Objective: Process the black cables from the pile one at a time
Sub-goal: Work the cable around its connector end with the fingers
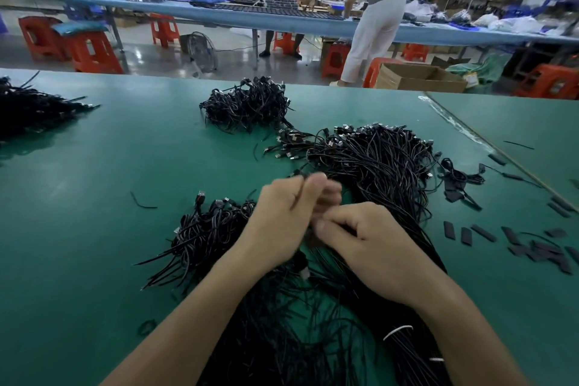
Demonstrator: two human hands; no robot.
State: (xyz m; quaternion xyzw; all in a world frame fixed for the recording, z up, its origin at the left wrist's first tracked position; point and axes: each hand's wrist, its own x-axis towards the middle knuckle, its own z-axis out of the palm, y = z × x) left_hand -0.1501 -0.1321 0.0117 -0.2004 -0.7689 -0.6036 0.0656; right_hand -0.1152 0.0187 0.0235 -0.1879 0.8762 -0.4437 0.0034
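Left hand is pinching a thin black cable at its curled fingertips, thumb raised, fingers blurred. Right hand is pressing in against it with fingers curled – can't tell what it's gripping, the contact spot is smeared. Both hands are hovering together over the near edge of the main pile, which is lying centre-right on the green table and trailing down under both forearms. A white tie is wrapping strands just beside the right forearm. A second heap is sitting just left of the left hand, connectors pointing up. A third heap is lying further back, a fourth at the far left edge. Short flat black sleeves are lying scattered right of the main pile – apart from the hands.
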